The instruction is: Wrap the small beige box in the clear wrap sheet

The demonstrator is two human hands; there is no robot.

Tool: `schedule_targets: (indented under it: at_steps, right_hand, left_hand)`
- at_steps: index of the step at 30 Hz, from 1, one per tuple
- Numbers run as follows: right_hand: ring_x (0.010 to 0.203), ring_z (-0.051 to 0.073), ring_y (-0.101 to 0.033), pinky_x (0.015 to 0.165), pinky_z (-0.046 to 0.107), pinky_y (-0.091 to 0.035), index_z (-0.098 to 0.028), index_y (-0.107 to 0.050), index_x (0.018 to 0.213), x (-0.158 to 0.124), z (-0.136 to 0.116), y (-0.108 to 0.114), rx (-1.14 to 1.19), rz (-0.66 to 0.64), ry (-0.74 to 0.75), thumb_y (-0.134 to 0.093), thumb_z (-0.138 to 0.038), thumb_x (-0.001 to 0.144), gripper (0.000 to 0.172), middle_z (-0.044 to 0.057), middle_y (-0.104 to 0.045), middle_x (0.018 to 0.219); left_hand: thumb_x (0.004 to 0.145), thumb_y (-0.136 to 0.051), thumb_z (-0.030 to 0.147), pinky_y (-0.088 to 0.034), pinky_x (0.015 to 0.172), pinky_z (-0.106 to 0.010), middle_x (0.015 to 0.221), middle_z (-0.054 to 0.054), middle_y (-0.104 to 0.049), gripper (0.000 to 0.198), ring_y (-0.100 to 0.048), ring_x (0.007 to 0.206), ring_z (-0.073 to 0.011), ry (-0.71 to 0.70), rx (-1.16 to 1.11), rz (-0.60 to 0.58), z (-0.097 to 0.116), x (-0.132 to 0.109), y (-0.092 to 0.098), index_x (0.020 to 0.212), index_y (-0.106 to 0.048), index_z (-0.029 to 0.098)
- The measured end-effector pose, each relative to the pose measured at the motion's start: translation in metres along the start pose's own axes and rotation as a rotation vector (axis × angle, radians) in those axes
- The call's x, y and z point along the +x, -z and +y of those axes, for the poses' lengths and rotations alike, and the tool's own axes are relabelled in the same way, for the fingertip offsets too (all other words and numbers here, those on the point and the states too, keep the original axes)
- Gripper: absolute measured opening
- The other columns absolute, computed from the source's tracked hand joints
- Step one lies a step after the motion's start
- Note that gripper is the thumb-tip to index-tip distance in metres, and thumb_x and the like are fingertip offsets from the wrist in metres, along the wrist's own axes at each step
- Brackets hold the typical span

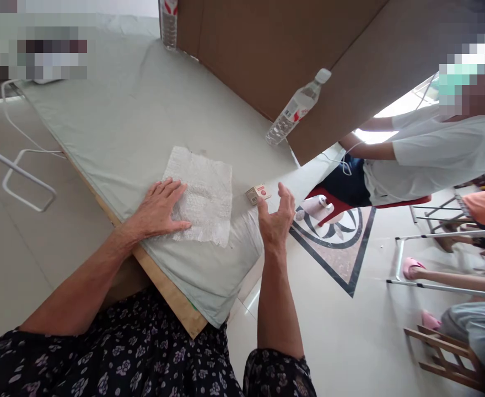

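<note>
A white textured cloth or paper towel (209, 193) lies spread on the covered table. My left hand (162, 209) rests flat on its left edge, fingers stretched out. Over the table's right edge, my right hand (276, 218) is raised with thumb and fingers apart and nothing between them. Just beyond my right thumb sits a small printed box (258, 194), cream with red marks. I cannot tell whether the thumb touches it.
A clear water bottle (296, 110) stands beside a large brown cardboard panel (259, 49); another bottle (169, 25) is farther back. A pale green cloth (114, 110) covers the table. A person in a white shirt (424, 160) sits at the right. A white cable (31, 138) hangs at left.
</note>
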State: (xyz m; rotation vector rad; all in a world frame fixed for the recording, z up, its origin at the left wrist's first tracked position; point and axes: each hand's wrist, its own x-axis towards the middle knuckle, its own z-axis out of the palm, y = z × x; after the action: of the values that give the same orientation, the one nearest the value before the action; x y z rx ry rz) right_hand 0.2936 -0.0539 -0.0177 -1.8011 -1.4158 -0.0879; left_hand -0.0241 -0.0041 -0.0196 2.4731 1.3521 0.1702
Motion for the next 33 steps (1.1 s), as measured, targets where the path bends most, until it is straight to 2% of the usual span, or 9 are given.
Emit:
schedule_targets:
  at_steps: [1, 3, 7, 9, 12, 17, 22, 29, 33]
  right_hand:
    - [0.134, 0.032, -0.059, 0.114, 0.06, -0.045, -0.023, -0.06, 0.139, -0.005, -0.013, 0.0, 0.039, -0.021, 0.053, -0.063, -0.037, 0.094, 0.047, 0.016, -0.066, 0.141]
    - [0.132, 0.03, -0.061, 0.117, 0.056, -0.045, -0.023, -0.066, 0.13, -0.013, -0.04, -0.004, 0.108, -0.166, 0.187, -0.061, -0.033, 0.097, 0.035, 0.013, -0.07, 0.135]
    - [0.14, 0.026, -0.057, 0.122, 0.05, -0.043, -0.023, -0.064, 0.138, -0.011, -0.082, -0.031, 0.12, -0.475, 0.341, -0.058, -0.022, 0.098, 0.04, 0.011, -0.063, 0.15]
    - [0.146, 0.026, -0.053, 0.125, 0.047, -0.04, -0.02, -0.061, 0.144, -0.003, -0.09, -0.047, 0.074, -0.592, 0.36, -0.059, -0.02, 0.098, 0.045, 0.013, -0.059, 0.155]
    - [0.151, 0.028, -0.048, 0.127, 0.048, -0.037, -0.016, -0.059, 0.147, 0.005, -0.086, -0.064, -0.044, -0.697, 0.314, -0.062, -0.025, 0.1, 0.048, 0.016, -0.055, 0.16]
    - [0.157, 0.03, -0.042, 0.129, 0.051, -0.032, -0.014, -0.053, 0.153, 0.0, -0.066, -0.064, -0.139, -0.645, 0.247, -0.056, -0.037, 0.105, 0.054, 0.017, -0.049, 0.165]
    - [0.155, 0.031, -0.043, 0.127, 0.055, -0.033, -0.013, -0.054, 0.151, -0.007, -0.058, -0.065, -0.131, -0.592, 0.232, -0.052, -0.039, 0.106, 0.052, 0.019, -0.05, 0.164]
    - [0.153, 0.03, -0.046, 0.127, 0.054, -0.034, -0.017, -0.058, 0.147, -0.007, -0.054, -0.073, -0.079, -0.541, 0.226, -0.055, -0.037, 0.104, 0.048, 0.016, -0.055, 0.161]
    - [0.153, 0.03, -0.046, 0.127, 0.055, -0.033, -0.017, -0.057, 0.148, -0.006, -0.056, -0.072, -0.083, -0.554, 0.204, -0.051, -0.029, 0.104, 0.046, 0.015, -0.054, 0.161]
  left_hand:
    - [0.084, -0.069, 0.067, -0.018, 0.133, -0.056, 0.173, -0.021, -0.032, 0.104, -0.023, 0.163, -0.0407, 0.0, -0.001, 0.001, 0.0, 0.0, 0.001, 0.165, -0.032, 0.012]
    - [0.086, -0.067, 0.068, -0.019, 0.132, -0.058, 0.173, -0.02, -0.032, 0.101, -0.023, 0.163, -0.0409, -0.006, -0.002, 0.017, 0.003, 0.001, 0.006, 0.164, -0.033, 0.014]
    - [0.097, -0.055, 0.06, -0.022, 0.131, -0.056, 0.171, -0.018, -0.037, 0.08, -0.026, 0.163, -0.0376, -0.088, -0.001, 0.093, 0.01, 0.01, 0.016, 0.162, -0.038, 0.016]
    - [0.099, -0.053, 0.054, -0.025, 0.13, -0.054, 0.17, -0.017, -0.039, 0.074, -0.028, 0.162, -0.0361, -0.123, 0.007, 0.085, 0.011, 0.018, 0.017, 0.162, -0.04, 0.016]
    - [0.097, -0.054, 0.054, -0.023, 0.13, -0.056, 0.171, -0.018, -0.038, 0.075, -0.029, 0.161, -0.0376, -0.062, 0.045, 0.015, 0.006, 0.029, 0.013, 0.16, -0.043, 0.015]
    - [0.093, -0.057, 0.065, -0.013, 0.134, -0.056, 0.175, -0.017, -0.029, 0.09, -0.02, 0.164, -0.0383, 0.021, 0.081, -0.031, -0.003, 0.032, 0.006, 0.163, -0.039, 0.011]
    - [0.089, -0.06, 0.067, -0.015, 0.133, -0.057, 0.175, -0.017, -0.03, 0.092, -0.021, 0.164, -0.0404, 0.028, 0.065, 0.025, -0.003, 0.03, 0.003, 0.161, -0.042, 0.013]
    - [0.091, -0.059, 0.067, -0.016, 0.132, -0.057, 0.172, -0.016, -0.036, 0.086, -0.026, 0.162, -0.0399, 0.035, 0.017, 0.105, -0.007, 0.029, -0.003, 0.16, -0.045, 0.017]
    - [0.092, -0.056, 0.066, -0.014, 0.132, -0.057, 0.173, -0.016, -0.035, 0.086, -0.024, 0.163, -0.0393, 0.035, -0.003, 0.089, -0.009, 0.03, -0.001, 0.161, -0.043, 0.017]
